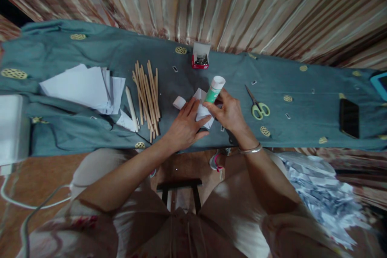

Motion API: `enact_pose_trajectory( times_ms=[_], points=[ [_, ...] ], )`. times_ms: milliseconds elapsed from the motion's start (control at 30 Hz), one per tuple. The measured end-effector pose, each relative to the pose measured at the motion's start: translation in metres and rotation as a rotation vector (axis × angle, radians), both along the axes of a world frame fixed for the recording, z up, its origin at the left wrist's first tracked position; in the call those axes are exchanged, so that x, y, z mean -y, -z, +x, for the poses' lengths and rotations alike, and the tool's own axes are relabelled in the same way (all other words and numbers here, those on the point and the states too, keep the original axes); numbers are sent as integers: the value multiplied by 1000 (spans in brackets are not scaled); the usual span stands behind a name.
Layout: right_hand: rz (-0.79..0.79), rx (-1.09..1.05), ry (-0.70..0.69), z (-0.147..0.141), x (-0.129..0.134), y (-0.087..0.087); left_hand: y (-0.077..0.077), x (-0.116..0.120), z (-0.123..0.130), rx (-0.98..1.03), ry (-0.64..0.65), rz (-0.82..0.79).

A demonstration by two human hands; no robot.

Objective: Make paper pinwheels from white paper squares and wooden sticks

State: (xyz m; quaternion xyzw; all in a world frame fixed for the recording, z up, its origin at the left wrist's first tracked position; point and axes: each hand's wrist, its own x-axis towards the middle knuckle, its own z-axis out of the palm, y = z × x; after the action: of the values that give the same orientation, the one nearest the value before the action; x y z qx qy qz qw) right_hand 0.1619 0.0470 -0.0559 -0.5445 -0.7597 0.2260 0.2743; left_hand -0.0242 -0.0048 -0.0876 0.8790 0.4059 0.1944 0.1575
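Observation:
A small folded white paper (pixel 198 94) lies on the green cloth in front of me. My left hand (pixel 188 125) rests on it with its fingers spread, pressing it down. In my right hand (pixel 228 111) is a green and white glue stick (pixel 214 89), tilted with its lower end down at the paper. That lower end is partly hidden by my fingers. A white cap (pixel 179 102) lies just left of the paper, near my left fingertips. A silver bangle is on my right wrist.
Wooden sticks (pixel 147 94) and stacked white papers (pixel 87 88) lie left. An open red box of metal pieces (pixel 200 61) stands behind. Scissors (pixel 258 109) and a phone (pixel 349 118) lie right. Paper scraps (pixel 326 197) are piled below the table's right side.

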Motion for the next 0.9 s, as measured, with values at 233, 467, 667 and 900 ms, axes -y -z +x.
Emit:
enact_pose_trajectory(
  times_ms=[233,467,667,900],
  points=[
    [-9,23,13,-6,-3,-1,-3,-1,0,-27,13,-19],
    [2,28,-6,-10,0,-1,-2,-1,1,-16,0,-24],
    [0,15,-47,-9,4,-2,-1,-1,1,-9,4,-6],
    [-1,-6,-78,-6,9,-4,1,-1,0,18,8,5]
  ],
)
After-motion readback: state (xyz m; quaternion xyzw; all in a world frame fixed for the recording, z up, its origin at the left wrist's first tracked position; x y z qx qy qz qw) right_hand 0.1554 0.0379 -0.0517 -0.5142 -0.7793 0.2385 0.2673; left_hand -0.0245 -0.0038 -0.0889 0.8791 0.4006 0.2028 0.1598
